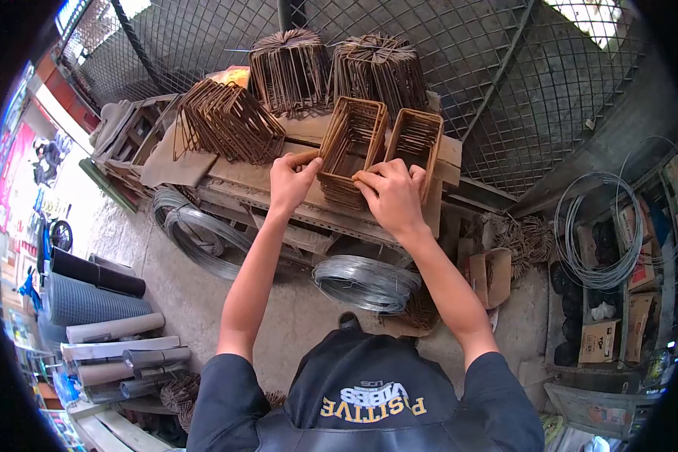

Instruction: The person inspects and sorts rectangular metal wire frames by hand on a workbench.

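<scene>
Dark shirt (354, 361) of the person: bears "POSITIVE" and "VIBES", inverted to the camera; smaller lettering beside "VIBES" not reliably legible. Cardboard box (600, 341), right-hand side: printed mark appears to read "TOP", unconfirmed; finer print illegible. Pink banner (13, 169), far left: markings too small and distorted to read.

Left hand (291, 179): pinching, turned inward
Right hand (393, 194): pinching, palm down
Forearms (258, 280): outstretched, wider apart behind the grips

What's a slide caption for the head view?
Left hand and right hand touch a stack of rusty rectangular rebar stirrups on a workbench, beside a second stack.
</scene>
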{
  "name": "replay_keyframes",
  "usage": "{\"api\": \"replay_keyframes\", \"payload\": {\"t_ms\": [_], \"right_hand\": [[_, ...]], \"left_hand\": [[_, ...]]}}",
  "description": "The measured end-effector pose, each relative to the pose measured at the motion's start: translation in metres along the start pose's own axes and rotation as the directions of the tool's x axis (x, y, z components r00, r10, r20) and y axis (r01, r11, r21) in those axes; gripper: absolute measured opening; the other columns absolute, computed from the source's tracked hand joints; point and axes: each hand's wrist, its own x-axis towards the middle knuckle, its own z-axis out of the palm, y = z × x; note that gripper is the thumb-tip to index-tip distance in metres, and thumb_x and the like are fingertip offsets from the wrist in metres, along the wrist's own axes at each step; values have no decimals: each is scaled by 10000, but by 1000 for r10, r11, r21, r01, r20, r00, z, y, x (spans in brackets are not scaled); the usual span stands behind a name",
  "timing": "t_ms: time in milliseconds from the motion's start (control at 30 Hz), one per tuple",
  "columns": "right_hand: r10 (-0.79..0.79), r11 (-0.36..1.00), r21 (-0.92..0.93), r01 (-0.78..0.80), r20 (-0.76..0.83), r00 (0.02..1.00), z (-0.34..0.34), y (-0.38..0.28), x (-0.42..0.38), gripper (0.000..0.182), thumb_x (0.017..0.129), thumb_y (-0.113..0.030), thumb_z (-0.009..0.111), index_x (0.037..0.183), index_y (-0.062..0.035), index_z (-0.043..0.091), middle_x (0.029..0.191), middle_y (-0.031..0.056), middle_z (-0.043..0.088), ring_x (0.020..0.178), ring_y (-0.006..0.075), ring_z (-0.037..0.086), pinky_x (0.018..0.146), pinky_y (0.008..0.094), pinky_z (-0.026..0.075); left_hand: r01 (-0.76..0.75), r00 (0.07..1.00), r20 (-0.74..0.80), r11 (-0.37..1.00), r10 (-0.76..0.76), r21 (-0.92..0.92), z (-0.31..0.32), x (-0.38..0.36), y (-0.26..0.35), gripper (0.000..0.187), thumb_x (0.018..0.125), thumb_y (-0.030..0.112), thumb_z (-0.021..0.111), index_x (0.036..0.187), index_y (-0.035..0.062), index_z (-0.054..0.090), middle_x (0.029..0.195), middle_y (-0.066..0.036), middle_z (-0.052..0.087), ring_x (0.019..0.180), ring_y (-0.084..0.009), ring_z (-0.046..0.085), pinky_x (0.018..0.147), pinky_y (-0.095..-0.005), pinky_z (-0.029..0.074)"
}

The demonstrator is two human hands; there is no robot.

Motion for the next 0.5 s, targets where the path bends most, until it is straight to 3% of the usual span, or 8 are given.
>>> {"api": "replay_keyframes", "payload": {"t_ms": [33,167,300,400,500], "right_hand": [[0,1000,0,0,-2,1000,0,-1,0,122,930,-249,778,1002,-185,852,976,1,753,1044,205,625,955,477,319],[8,1000,-29,-7,36,999,-3,-4,3,123,924,-248,780,995,-177,851,1003,-12,737,1079,207,602,960,482,307],[-18,999,-49,20,39,999,0,-2,3,123,905,-256,791,980,-174,847,1030,-33,728,1102,200,588,966,485,299],[-23,997,-73,29,72,997,4,-1,2,124,892,-256,799,975,-176,846,1023,-45,725,1097,196,589,966,488,297],[-28,997,-77,31,42,999,5,-2,2,122,890,-253,802,975,-178,848,1023,-51,725,1097,195,590,966,487,296]], "left_hand": [[-47,999,-16,993,49,106,-2,0,2,319,937,194,807,1175,-19,813,854,-23,700,720,-77,566,629,-278,434],[-81,997,13,977,80,198,-6,7,-1,372,916,257,822,1173,-12,813,870,-65,754,683,-82,566,615,-294,457],[-63,997,56,993,58,97,-2,25,11,420,915,300,825,1190,-16,803,893,-94,781,689,-98,625,645,-306,507],[-34,989,145,983,8,178,7,52,7,465,928,375,815,1183,-14,801,862,-115,796,795,-152,753,720,-328,573],[-67,994,104,975,45,214,19,68,7,429,907,366,812,1147,10,817,796,-123,783,726,-182,764,693,-349,578]]}}
